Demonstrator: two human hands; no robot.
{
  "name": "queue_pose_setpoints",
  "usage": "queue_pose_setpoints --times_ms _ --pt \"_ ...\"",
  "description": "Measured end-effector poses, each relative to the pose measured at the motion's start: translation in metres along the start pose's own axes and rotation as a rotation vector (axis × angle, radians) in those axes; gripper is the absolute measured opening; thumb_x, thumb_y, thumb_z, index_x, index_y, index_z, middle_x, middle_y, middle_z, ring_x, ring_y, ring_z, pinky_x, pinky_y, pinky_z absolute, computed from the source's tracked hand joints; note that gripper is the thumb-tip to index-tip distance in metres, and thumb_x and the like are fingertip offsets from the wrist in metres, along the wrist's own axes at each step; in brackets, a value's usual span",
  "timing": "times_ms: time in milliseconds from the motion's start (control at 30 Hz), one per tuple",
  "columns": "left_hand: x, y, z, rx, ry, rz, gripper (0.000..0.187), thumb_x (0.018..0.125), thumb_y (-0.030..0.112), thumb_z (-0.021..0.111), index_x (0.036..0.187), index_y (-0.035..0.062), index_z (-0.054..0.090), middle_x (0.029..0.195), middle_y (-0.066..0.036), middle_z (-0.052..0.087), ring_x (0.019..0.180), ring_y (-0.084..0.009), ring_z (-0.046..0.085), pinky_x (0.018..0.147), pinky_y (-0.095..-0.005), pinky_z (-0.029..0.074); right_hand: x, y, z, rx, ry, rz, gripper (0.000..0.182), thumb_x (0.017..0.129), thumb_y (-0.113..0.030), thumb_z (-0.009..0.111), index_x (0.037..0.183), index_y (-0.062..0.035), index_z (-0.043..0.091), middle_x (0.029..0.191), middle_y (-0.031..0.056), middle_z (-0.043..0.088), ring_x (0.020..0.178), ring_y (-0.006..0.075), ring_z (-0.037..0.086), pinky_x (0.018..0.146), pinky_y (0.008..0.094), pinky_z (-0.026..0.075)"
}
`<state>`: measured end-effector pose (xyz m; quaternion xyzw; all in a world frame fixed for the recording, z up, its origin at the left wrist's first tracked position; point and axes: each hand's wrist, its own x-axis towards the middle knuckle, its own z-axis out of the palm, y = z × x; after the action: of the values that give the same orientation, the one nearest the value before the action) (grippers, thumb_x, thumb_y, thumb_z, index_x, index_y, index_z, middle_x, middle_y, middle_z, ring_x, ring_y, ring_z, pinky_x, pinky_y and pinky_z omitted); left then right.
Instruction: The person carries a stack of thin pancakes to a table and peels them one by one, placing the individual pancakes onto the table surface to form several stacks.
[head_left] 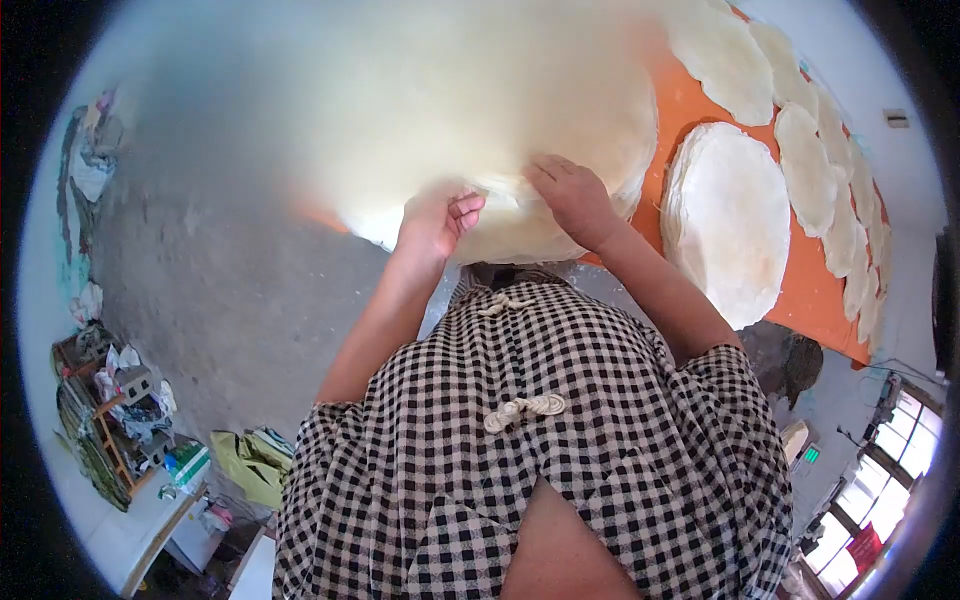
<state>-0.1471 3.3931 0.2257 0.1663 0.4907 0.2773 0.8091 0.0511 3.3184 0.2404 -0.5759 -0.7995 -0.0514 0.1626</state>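
Note:
A big stack of thin, round, pale flatbreads (480, 110) fills the upper middle, its upper part hidden by a blur. My left hand (440, 218) is at the near edge of the top sheet, fingers curled in and closed on that edge. Close by on the right, my right hand (575, 198) has its back up and its fingers together over the same edge, thumb out of sight. Between the hands, the sheet's edge looks slightly raised and creased.
An orange table (680, 110) bears a second, smaller flatbread stack (728, 225) to the right. Single overlapping flatbreads (805, 165) line its far right side. A wooden shelf unit (105, 430) with clutter and a yellow-green bag (250, 467) are at lower left; a window (885, 490) is at lower right.

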Motion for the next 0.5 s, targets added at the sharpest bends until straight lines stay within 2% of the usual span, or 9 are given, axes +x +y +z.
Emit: queue_pose_setpoints --times_ms 100,233,300,333,433,500 --pt "-0.002 0.005 0.005 -0.08 -0.001 -0.047 0.016 0.083 0.021 0.054 0.087 0.0052 0.053 0.07 -0.006 0.059 0.056 -0.0161 0.058 0.048 -0.0258 0.048 -0.004 -0.001 -0.002 -0.004 -0.015 0.007 0.034 0.067 -0.004 0.05 0.101 -0.002 0.049 0.105 0.0119 0.051 0.098 0.0257 0.05 0.074 0.0347 0.045" --pt "0.008 0.006 0.001 -0.046 -0.085 -0.075 0.029 0.084 0.03 0.048 0.081 0.0013 0.052 0.069 -0.011 0.059 0.051 -0.0201 0.057 0.044 -0.0289 0.046 -0.01 -0.003 -0.002 0.039 -0.038 0.027 0.036 0.07 -0.007 0.051 0.106 -0.0016 0.048 0.108 0.0141 0.051 0.1 0.0285 0.05 0.079 0.036 0.042" --pt "0.017 0.006 0.004 -0.039 -0.098 -0.101 0.032 0.084 0.033 0.049 0.08 0.0022 0.053 0.067 -0.01 0.059 0.048 -0.0197 0.056 0.042 -0.0289 0.045 -0.005 -0.024 -0.02 0.026 0.014 0.144 0.041 0.07 -0.012 0.054 0.109 -0.0021 0.046 0.107 0.0139 0.051 0.1 0.0282 0.049 0.079 0.0363 0.041" --pt "0.02 0.005 0.006 -0.015 -0.109 -0.079 0.032 0.083 0.034 0.049 0.08 0.0026 0.053 0.068 -0.01 0.059 0.049 -0.0193 0.056 0.043 -0.0288 0.045 0.0 -0.034 -0.025 0.022 0.045 0.195 0.044 0.07 -0.015 0.056 0.111 -0.0023 0.044 0.107 0.0138 0.051 0.1 0.0281 0.049 0.079 0.0365 0.041" --pt "0.021 0.009 0.018 0.038 -0.162 -0.022 0.032 0.083 0.036 0.05 0.08 0.0038 0.053 0.07 -0.01 0.059 0.053 -0.0184 0.057 0.047 -0.0292 0.046 0.02 -0.042 -0.021 0.037 0.029 0.17 0.046 0.068 -0.022 0.058 0.106 0.0002 0.044 0.106 0.0151 0.05 0.098 0.028 0.05 0.072 0.0374 0.042" --pt "0.009 0.014 0.025 0.044 -0.227 -0.01 0.032 0.083 0.037 0.051 0.081 0.0046 0.053 0.073 -0.01 0.06 0.058 -0.0183 0.058 0.051 -0.0302 0.047 0.03 -0.021 0.002 0.115 -0.107 0.313 0.039 0.069 -0.027 0.058 0.101 -0.0057 0.052 0.093 0.0124 0.057 0.09 0.0266 0.054 0.072 0.0383 0.042"
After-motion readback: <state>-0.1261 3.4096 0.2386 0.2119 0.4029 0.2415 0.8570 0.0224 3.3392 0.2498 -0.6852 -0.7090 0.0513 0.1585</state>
